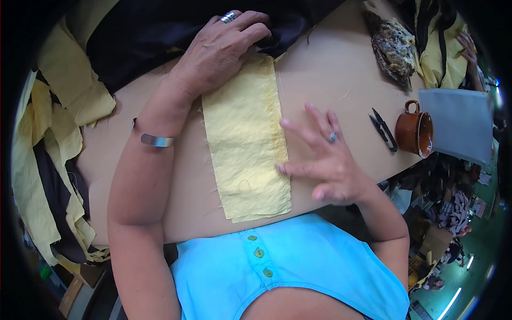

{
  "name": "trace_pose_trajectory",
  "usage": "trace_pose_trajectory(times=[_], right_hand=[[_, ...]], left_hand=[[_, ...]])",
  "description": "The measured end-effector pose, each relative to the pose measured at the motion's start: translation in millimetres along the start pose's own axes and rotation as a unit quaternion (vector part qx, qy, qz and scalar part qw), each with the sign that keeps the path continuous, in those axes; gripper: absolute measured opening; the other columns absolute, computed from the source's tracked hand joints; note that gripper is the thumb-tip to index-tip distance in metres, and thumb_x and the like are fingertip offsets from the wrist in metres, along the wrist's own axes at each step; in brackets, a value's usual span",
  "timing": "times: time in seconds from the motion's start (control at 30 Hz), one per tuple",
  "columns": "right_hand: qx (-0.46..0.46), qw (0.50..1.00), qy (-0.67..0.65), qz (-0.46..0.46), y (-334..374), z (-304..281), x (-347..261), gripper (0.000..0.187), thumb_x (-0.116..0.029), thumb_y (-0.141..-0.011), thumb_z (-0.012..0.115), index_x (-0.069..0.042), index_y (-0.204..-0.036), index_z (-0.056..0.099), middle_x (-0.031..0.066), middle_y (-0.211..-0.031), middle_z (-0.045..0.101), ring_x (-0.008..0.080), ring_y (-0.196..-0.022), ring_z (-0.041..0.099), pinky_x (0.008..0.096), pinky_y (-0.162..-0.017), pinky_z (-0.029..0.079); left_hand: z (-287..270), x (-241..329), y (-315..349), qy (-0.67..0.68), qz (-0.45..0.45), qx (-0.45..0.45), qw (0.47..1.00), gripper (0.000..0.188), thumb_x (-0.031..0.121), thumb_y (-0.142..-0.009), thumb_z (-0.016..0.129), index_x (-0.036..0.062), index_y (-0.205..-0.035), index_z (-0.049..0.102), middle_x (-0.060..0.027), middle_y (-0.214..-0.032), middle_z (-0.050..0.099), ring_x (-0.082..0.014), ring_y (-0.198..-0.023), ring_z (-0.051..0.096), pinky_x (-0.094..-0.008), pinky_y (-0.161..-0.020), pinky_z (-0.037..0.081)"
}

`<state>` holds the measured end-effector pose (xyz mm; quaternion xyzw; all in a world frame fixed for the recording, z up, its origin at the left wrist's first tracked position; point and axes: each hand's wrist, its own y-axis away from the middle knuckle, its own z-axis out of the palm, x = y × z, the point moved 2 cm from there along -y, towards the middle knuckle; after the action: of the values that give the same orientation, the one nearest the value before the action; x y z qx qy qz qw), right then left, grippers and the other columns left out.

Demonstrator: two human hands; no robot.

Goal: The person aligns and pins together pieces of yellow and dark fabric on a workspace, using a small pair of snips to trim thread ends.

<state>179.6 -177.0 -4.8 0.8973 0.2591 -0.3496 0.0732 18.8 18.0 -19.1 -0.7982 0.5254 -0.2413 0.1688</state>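
A pale yellow strip of cloth (245, 144) lies lengthwise on the table in front of me, with frayed long edges and a loose thread curled near its close end. At its far end, my left hand (226, 48) is closed, its fingers curled down into dark fabric (144, 42); the fingertips are hidden. My right hand (330, 160) is spread beside the strip's right edge, holding nothing. One of its fingertips overlaps that edge, and I cannot tell whether it presses on the cloth.
Thread snips (383, 130) lie right of the strip, next to a brown mug (413, 130) and a grey panel (456, 125). A rough, mottled brown lump (393, 48) sits at the far right. Yellow and dark cloth pieces (64, 74) hang over the left edge. Another person's hand (468, 48) shows far right.
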Motion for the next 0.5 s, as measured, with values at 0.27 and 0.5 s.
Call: trace_pose_trajectory(times=[0.27, 0.5], right_hand=[[0.01, 0.997, -0.081, 0.019, 21, 5, -18, 0.068, -0.071, -0.083, 0.03, -0.019, -0.105, 0.068, 0.0146, -0.141, 0.036, 0.0414, -0.137, 0.01, 0.0537, -0.107, -0.008], [-0.009, 0.991, 0.13, -0.038, 29, 11, -21, 0.064, -0.068, -0.083, 0.034, -0.019, -0.109, 0.065, 0.0106, -0.14, 0.038, 0.0398, -0.134, 0.022, 0.0569, -0.107, -0.002]], left_hand=[[-16, 9, -10, 0.019, 0.003, -0.071, 0.997, 0.025, 0.008, -0.073, 0.063, 0.006, -0.097, 0.055, -0.0092, -0.113, 0.051, -0.0284, -0.096, 0.052, -0.0381, -0.081, 0.042], [-16, 10, -12, 0.022, 0.0, -0.075, 0.997, 0.023, 0.007, -0.074, 0.062, 0.0056, -0.096, 0.056, -0.0088, -0.11, 0.052, -0.0283, -0.097, 0.052, -0.0375, -0.083, 0.041]])
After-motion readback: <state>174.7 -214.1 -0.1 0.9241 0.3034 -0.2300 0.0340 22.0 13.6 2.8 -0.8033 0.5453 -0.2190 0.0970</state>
